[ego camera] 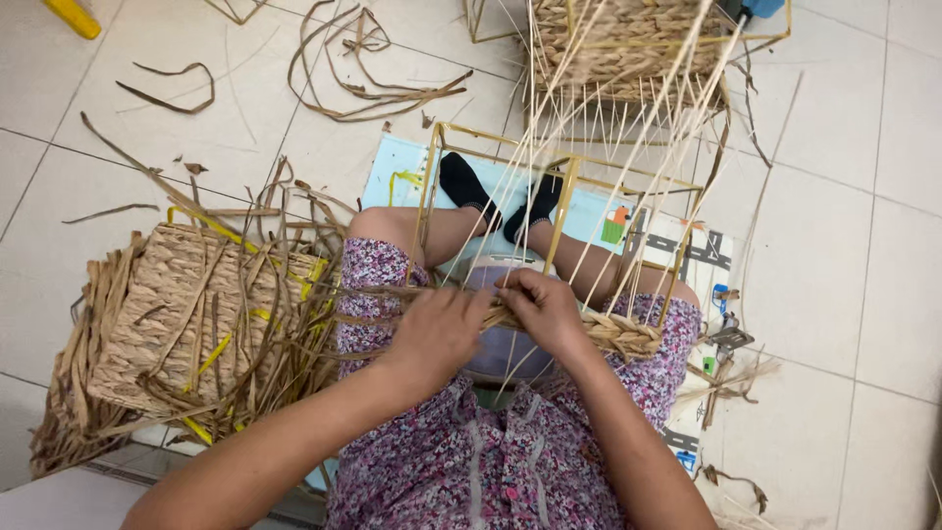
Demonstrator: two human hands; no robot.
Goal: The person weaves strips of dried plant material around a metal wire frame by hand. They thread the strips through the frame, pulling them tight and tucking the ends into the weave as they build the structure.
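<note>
Two hands, left hand and right hand, both pinching one braid lying left-right across the lap inside one frame; two finished baskets on floor.

The scene is viewed from a single camera worn on the head, directed almost straight down onto the lap and the tiled floor. The forearms and both hands are seen close below the lens, entering from the bottom edge. No second view is provided, so nothing is shared.
</note>
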